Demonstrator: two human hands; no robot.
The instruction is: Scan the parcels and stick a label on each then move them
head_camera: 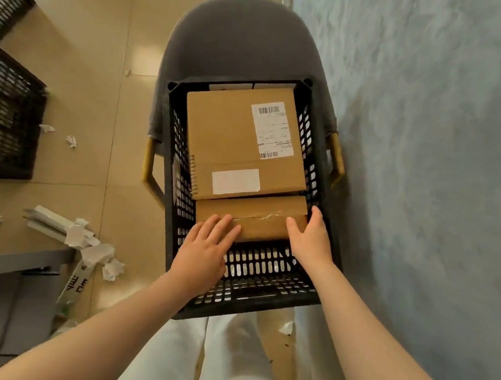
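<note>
Both hands lie flat, fingers straight: left hand (205, 245) and right hand (310, 238) on a taped brown parcel (257, 221) in the black crate (261, 278); beyond them, a labelled parcel (234, 140) (barcode sticker).

Two bare forearms, no sleeves, watch or rings in view; left hand (204, 248) and right hand (311, 236) ungloved; white trousers (180, 360) below, a small dark mark near the middle seam.
</note>
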